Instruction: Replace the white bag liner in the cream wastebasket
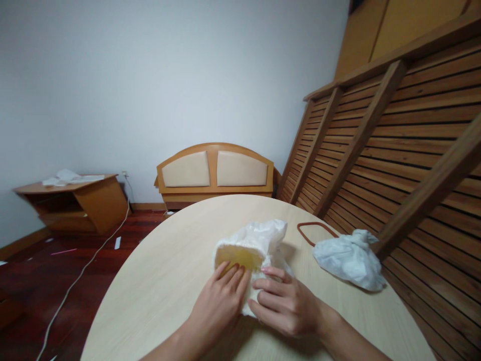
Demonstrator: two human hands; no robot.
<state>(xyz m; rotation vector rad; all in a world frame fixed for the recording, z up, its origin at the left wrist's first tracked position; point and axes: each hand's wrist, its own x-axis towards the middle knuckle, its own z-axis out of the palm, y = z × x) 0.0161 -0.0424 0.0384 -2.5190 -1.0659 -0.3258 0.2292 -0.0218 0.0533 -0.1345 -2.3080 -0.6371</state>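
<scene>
The left hand has its fingers stretched and laid against the yellow surface of a white bundle; its thumb is hidden, so I cannot tell if this hand grips. The right hand has bent fingers and grips the near right side of the same bundle. The bundle is on the middle part of the round table, between its left and right edges, with its yellow side turned toward the left hand.

Farther, close to the right edge of the table, lies a white tied bag, its knot upward. Just beside it, toward the far right edge, is a brown loop, partly behind the bag.

Beyond the right edge, a slatted wooden frame stands tilted. On the left, a pale cable runs along the floor near a low cabinet. Past the far edge, a headboard with two cream panels stands before the wall.
</scene>
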